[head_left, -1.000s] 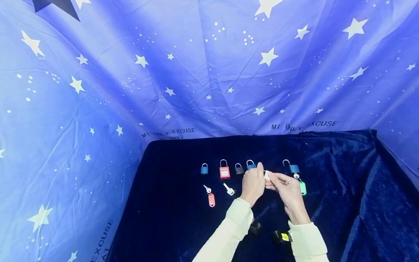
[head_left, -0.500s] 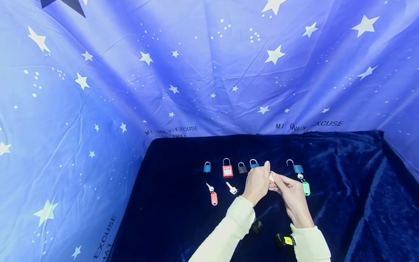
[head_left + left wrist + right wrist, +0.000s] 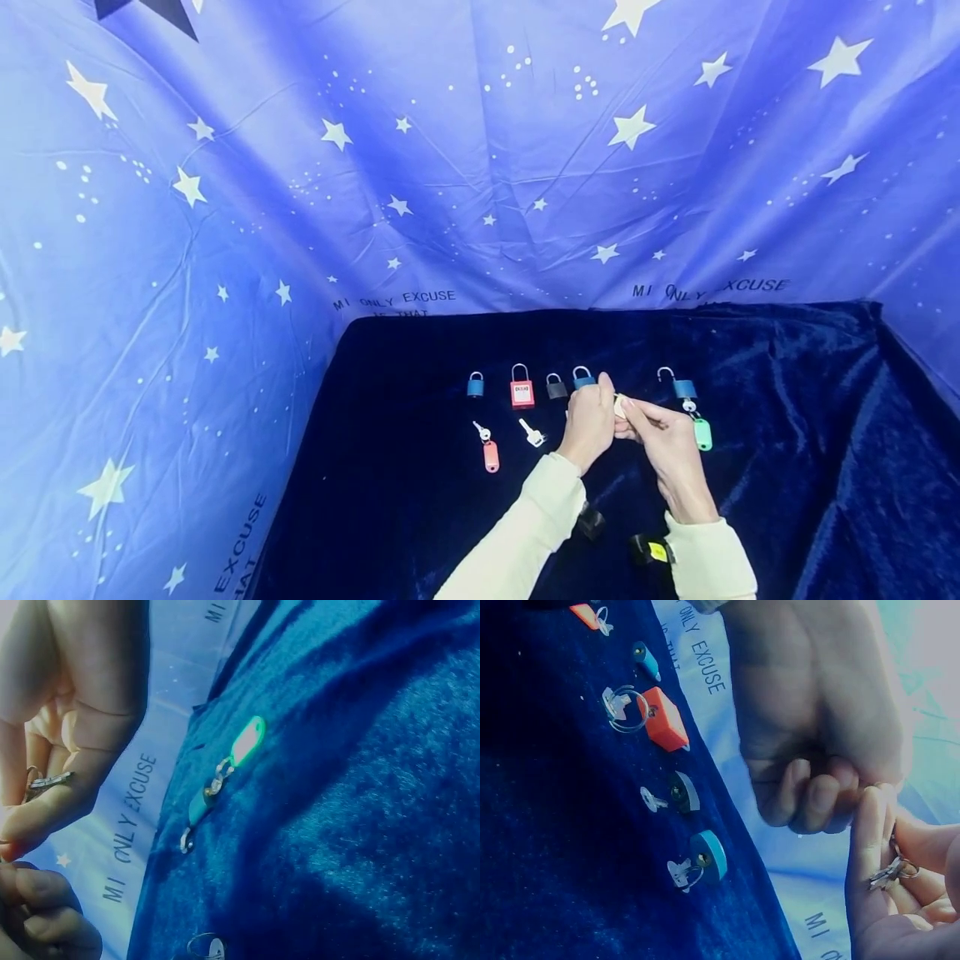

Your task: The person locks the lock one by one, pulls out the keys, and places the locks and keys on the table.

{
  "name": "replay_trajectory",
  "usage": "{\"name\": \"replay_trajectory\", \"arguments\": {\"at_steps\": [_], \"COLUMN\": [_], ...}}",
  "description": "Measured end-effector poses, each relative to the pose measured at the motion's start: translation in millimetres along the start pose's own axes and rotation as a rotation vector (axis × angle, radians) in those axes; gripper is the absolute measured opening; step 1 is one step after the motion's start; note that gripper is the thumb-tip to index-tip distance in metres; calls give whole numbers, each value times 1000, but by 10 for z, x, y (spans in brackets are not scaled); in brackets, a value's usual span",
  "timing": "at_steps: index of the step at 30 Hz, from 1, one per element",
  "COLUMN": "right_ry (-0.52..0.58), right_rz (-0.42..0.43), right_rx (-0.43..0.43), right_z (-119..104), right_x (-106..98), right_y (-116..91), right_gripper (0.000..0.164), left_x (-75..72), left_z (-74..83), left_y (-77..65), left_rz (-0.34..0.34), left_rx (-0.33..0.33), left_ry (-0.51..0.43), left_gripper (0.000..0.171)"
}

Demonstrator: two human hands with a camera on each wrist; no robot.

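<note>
Both hands meet above the dark blue cloth, right of the middle in the head view. My left hand (image 3: 588,425) has its fingers curled around a small pale block (image 3: 618,407), mostly hidden, with the thumb pointing up. My right hand (image 3: 670,442) pinches at the block's right side with thumb and forefinger. Small metal keys (image 3: 885,877) on a ring hang inside the right palm. The fingertips of both hands touch or nearly touch in the right wrist view, and what lies between them is covered.
Behind the hands runs a row of padlocks: blue (image 3: 476,385), red (image 3: 521,393), dark grey (image 3: 556,386) and another blue (image 3: 583,379). An opened blue padlock (image 3: 683,389) carries a key with a green tag (image 3: 702,434). Nearer lie a red tag (image 3: 491,457) with its key and a loose key (image 3: 531,432).
The head view has shifted slightly, moving the whole scene a little to the right. Less of the pale block shows between the hands than a second ago; both hands keep hold together.
</note>
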State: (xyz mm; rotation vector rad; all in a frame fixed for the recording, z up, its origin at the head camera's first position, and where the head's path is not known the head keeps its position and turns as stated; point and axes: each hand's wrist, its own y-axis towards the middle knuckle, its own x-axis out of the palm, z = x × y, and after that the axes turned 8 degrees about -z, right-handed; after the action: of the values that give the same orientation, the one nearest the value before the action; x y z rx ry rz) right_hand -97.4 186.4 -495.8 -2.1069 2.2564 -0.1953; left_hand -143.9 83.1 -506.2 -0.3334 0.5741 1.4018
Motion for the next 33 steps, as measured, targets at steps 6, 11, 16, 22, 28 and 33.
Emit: {"name": "replay_trajectory", "arguments": {"at_steps": [6,11,16,22,28,33], "right_ry": [-82,-54,-20,23,-3,-95], "right_rz": [-4,-13,-19,-64,-109,-129], "right_rx": [53,54,36,29,25,-5], "right_z": [-7,1,-11,-32,14,31], "right_x": [-3,5,5,-34,-129,-211], "right_y": [36,46,39,26,19,-6], "right_gripper": [46,46,46,51,50,44], "left_x": [-1,-18,-23,-38,-55,-61], "left_z": [-14,-40,-64,-82,-85,-87], "left_y": [-11,8,46,94,88,75], "left_rz": [-10,-31,-53,-63,-88,-116], "left_rx": [-8,22,49,65,33,-3], "left_ry": [-39,-39,-16,5,-105,-245], "left_gripper": [58,57,59,60,62,63]}}
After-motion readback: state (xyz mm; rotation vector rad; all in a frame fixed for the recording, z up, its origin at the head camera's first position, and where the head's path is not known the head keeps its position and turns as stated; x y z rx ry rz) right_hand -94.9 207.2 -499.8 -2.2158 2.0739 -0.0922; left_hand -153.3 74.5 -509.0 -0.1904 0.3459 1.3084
